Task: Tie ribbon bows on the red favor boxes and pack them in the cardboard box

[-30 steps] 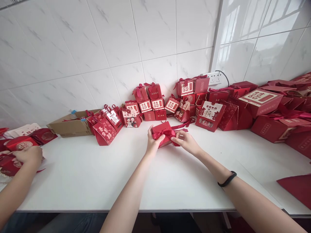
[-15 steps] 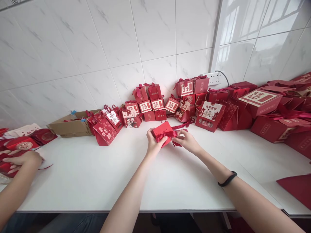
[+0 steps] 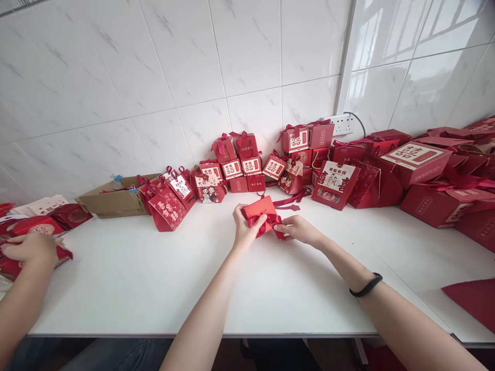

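A small red gift box (image 3: 258,207) is held just above the white table, with a dark red ribbon (image 3: 266,221) tied in a bow on its face. My left hand (image 3: 246,225) is wrapped round the box's left side, its thumb pressed on the bow. At the bow's right loop, my right hand (image 3: 297,229) pinches the ribbon between thumb and fingers. Behind the box lie loose red ribbons (image 3: 288,202) on the table.
Stacked red gift boxes (image 3: 240,167) line the tiled wall; more red boxes (image 3: 425,159) pile up at right. An open cardboard box (image 3: 112,203) stands left. At far left a co-worker's hand (image 3: 34,252) handles red boxes. A power strip (image 3: 337,124) sits by the wall.
My right hand has moved slightly down with the ribbon loop, and the box has tilted a little. The co-worker's hand at left has shifted up and left.
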### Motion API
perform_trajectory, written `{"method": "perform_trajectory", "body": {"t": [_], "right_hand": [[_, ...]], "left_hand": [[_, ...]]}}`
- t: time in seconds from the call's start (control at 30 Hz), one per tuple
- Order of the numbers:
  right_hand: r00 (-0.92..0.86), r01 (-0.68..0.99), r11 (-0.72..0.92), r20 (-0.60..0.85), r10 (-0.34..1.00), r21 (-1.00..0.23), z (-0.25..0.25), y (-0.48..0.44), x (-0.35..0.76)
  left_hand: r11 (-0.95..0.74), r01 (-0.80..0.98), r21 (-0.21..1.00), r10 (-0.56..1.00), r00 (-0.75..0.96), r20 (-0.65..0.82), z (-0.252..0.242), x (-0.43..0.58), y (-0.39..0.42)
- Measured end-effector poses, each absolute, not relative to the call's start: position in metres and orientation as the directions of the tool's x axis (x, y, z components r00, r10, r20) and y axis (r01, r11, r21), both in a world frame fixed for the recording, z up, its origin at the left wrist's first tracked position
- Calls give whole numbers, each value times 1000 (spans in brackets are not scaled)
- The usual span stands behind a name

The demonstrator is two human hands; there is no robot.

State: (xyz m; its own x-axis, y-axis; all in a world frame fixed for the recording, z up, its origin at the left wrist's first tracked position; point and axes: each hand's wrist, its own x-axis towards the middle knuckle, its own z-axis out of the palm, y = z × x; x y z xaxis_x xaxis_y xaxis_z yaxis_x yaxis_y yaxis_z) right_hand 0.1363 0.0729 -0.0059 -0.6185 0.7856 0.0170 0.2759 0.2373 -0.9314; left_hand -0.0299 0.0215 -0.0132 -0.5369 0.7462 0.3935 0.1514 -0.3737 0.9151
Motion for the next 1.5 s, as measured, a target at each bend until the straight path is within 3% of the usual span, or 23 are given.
{"method": "perform_trajectory", "body": {"t": [0.23, 0.47, 0.67, 0.8, 1.03, 1.27, 1.5], "right_hand": [[-682, 238, 313, 71, 728, -920, 4, 65, 137], [-738, 193, 333, 87, 669, -923, 8, 64, 140], [-589, 139, 222, 100, 802, -965, 11, 66, 142], [-577, 157, 314, 171, 798, -936, 10, 68, 139], [-551, 287, 243, 48, 833, -927, 5, 69, 140], [-438, 185, 268, 165, 884, -945, 11, 69, 140], [-516, -28, 166, 157, 842, -986, 13, 69, 142]], "left_hand": [[-274, 54, 960, 806, -532, 260, 1, -30, 17], [-256, 38, 966, 796, -558, 233, 3, -30, 17], [-280, 40, 959, 790, -557, 254, 0, -30, 19], [-329, 79, 941, 785, -530, 319, -6, -27, 21], [-359, 114, 926, 759, -541, 361, -11, -27, 22], [-352, 101, 931, 794, -494, 354, -10, -26, 21], [-318, 257, 913, 756, -512, 408, -4, -26, 16]]}}
